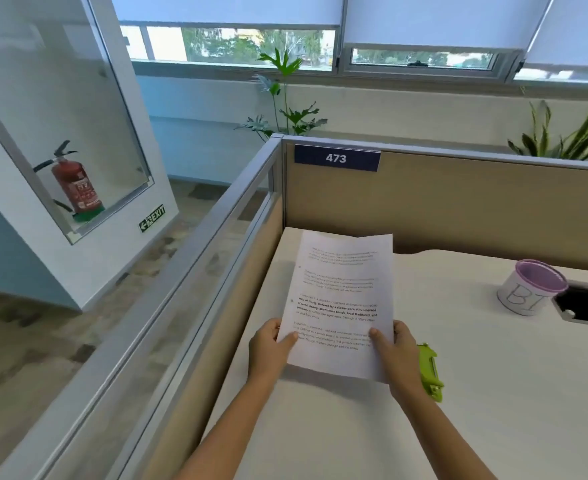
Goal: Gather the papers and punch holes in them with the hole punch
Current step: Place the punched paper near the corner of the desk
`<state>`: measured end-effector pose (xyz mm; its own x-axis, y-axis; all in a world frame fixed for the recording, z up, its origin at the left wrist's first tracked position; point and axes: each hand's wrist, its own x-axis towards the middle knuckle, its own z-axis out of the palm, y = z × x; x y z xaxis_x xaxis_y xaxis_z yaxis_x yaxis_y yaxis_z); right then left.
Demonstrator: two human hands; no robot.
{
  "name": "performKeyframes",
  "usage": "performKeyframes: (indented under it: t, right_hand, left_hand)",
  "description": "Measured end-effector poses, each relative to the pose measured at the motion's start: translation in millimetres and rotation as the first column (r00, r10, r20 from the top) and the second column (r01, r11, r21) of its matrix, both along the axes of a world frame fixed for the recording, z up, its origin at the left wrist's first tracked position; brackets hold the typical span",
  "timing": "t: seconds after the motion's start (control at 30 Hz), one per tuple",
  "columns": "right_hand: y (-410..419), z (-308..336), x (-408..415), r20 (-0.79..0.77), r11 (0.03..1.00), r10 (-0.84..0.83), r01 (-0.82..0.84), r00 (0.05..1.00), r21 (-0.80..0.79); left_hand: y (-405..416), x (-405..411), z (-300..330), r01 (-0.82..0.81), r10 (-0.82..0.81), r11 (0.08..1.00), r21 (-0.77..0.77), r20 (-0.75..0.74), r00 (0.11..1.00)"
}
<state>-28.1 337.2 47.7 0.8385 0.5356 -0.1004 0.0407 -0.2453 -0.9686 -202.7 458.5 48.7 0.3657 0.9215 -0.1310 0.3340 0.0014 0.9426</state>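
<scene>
— Where did the papers point(341, 299) sit relative to the desk point(476, 393)?
— Above its left part, the left hand point(271, 348) at their lower left edge, the right hand point(394, 351) at the lower right.
— And the hole punch point(431, 372)?
— On the desk, just right of the right hand.
— The cup point(528, 287)?
— On the desk, far right, before the partition point(476, 202) behind the desk.

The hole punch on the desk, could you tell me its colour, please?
Lime green hole punch, in the head view, partly behind the right hand.

"473" on blue partition plate point(336, 158), "EXIT" wall sign point(152, 218), "BI" on cup point(528, 292)
</scene>
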Motion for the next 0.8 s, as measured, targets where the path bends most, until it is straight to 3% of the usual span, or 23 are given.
performKeyframes:
  t: [0.37, 0.6, 0.8]
  right_hand:
    - [76, -39, -2, 0.162, 0.979, 0.062, -0.028, 0.985, -0.202]
    - [80, -39, -4, 0.374, 0.93, 0.121, 0.026, 0.919, -0.366]
    - [79, -41, -9, 0.425, 0.863, 0.131, 0.109, 0.896, -0.494]
  left_hand:
    - [55, 17, -26, -0.085, 0.122, 0.98, 0.178, -0.211, 0.97]
    - [58, 26, -22, 0.022, 0.129, 0.965, 0.261, -0.548, 0.827]
    - [60, 27, -19, 0.051, 0.119, 0.97, 0.238, -0.644, 0.756]
